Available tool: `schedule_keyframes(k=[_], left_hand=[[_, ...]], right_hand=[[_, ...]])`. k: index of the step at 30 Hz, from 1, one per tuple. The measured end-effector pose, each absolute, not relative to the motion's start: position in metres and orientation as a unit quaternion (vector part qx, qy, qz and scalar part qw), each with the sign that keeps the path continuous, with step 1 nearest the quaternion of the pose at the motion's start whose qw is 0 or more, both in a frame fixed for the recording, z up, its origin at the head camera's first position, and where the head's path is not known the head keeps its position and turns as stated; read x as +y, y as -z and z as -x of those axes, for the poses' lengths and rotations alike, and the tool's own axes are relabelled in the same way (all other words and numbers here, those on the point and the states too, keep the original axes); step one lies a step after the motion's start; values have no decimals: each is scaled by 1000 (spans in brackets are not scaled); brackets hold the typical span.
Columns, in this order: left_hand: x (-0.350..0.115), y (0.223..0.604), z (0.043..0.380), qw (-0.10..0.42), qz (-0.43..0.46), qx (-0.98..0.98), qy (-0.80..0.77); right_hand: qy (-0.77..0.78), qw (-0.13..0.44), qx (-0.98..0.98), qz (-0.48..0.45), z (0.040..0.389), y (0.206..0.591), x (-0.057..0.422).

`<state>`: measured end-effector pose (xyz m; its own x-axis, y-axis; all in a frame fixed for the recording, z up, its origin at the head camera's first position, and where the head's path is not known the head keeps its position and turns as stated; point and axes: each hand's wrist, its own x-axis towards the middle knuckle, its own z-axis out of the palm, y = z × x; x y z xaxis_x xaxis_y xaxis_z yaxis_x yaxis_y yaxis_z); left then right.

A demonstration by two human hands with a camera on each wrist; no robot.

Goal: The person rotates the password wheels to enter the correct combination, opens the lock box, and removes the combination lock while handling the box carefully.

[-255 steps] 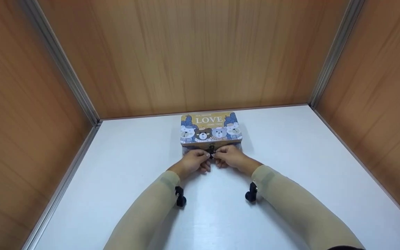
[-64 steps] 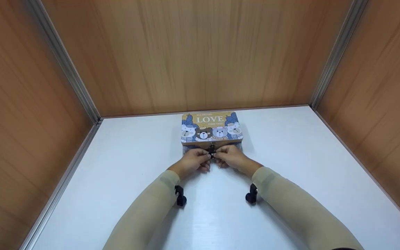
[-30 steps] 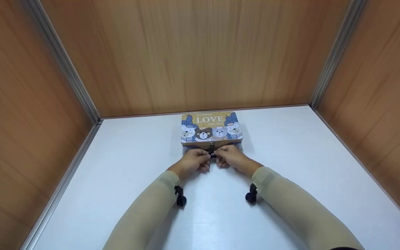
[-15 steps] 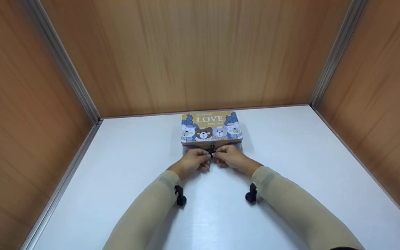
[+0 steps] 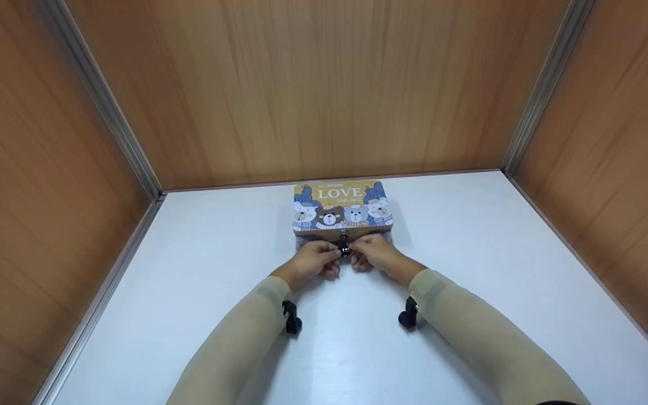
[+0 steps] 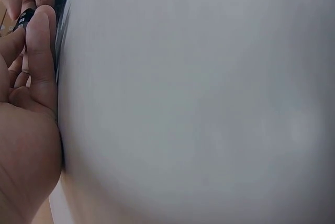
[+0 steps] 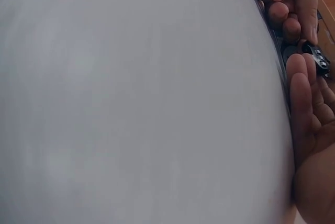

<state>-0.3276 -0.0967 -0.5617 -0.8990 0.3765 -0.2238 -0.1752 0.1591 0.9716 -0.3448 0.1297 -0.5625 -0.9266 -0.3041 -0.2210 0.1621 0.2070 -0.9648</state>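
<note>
A tin box [image 5: 340,205] printed with bears and the word LOVE stands with its lid down at the back of the table. At the middle of its front hangs a small black combination padlock [image 5: 345,251]. From the left, my left hand [image 5: 313,261] pinches the padlock between thumb and finger. My right hand [image 5: 379,252] has its thumb and forefinger at the opposite side, right at the dials. Pale digits show on the padlock [image 7: 320,59] in the right wrist view. Fingers partly cover the padlock [image 6: 24,19] in the left wrist view.
The box rests on a white table [image 5: 234,242] close to the wooden back panel [image 5: 324,101]. Wooden side panels with metal corner strips [image 5: 107,112] enclose the table. Small black wrist cameras sit below both forearms.
The box and left hand hold their place throughout. The right fingertips shift slightly back and forth at the padlock, a little farther right now than half a second ago, showing more of it.
</note>
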Motion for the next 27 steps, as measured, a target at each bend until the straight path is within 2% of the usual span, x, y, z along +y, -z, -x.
schedule_keyframes(k=[27], left_hand=[[-96,562,329,212,-72,737,-638]], right_hand=[[613,184,766,61,344,563,130]])
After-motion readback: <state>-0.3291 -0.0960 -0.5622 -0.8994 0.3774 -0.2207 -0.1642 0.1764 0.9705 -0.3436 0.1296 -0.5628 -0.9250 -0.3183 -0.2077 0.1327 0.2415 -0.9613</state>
